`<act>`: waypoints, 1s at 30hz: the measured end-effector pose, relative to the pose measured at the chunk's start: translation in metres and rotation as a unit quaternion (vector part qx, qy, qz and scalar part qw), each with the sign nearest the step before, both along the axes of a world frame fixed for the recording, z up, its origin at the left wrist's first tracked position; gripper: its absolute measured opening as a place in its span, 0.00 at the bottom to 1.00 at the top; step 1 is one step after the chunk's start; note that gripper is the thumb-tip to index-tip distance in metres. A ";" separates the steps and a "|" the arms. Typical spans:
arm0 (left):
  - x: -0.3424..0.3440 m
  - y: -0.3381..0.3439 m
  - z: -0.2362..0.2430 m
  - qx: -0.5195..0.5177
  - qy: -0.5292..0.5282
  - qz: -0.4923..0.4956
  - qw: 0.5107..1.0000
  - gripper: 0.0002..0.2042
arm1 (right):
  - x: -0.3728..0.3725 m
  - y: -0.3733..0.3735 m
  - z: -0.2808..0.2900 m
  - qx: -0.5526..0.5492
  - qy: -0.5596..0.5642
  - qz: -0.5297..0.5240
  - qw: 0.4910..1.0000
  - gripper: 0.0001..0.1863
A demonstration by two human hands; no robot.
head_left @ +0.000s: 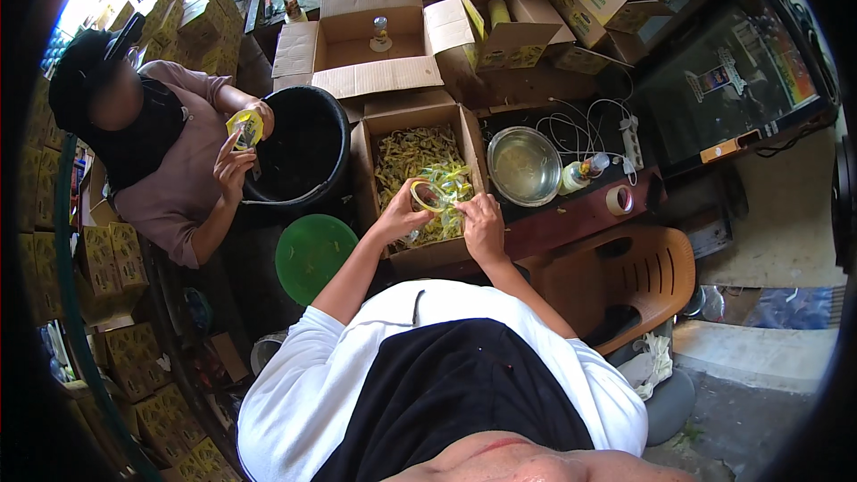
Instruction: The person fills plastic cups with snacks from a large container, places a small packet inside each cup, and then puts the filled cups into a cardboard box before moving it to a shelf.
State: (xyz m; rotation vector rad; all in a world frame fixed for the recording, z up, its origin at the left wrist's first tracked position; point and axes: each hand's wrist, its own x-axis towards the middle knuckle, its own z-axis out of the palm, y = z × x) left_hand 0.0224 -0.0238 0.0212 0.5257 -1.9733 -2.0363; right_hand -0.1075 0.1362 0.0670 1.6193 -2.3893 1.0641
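Note:
My left hand (402,219) grips a round clear item with a yellow rim (428,195), possibly a container, its fingers wrapped around the side. The fingers of my right hand (482,225) pinch at clear, yellow-edged plastic (456,187) on its right. Both hands are over an open cardboard box (361,165) filled with small yellowish scraps (402,152) and crumpled plastic. A green round basin (308,259) lies to the lower left, and a steel bowl (525,161) of pale liquid sits right of the box.
A co-worker (170,152) at left holds a yellow item beside a black bucket (339,125). Open boxes (357,71) stand behind. At right are a bottle (573,177), tape roll (619,201), cables with a power strip (630,143), a screen (741,71) and an orange chair (652,277).

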 end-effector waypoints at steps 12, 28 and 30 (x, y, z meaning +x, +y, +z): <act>0.000 0.019 0.009 -0.112 0.047 0.073 0.990 0.22 | 0.000 0.002 -0.001 -0.024 -0.088 -0.011 0.996 0.08; 0.002 0.046 0.022 -0.147 0.026 0.131 0.980 0.10 | -0.010 0.020 -0.019 -0.043 -0.317 -0.032 0.947 0.07; 0.002 0.052 0.025 -0.177 0.047 0.141 0.973 0.09 | -0.019 0.019 -0.029 -0.057 -0.492 -0.012 0.869 0.11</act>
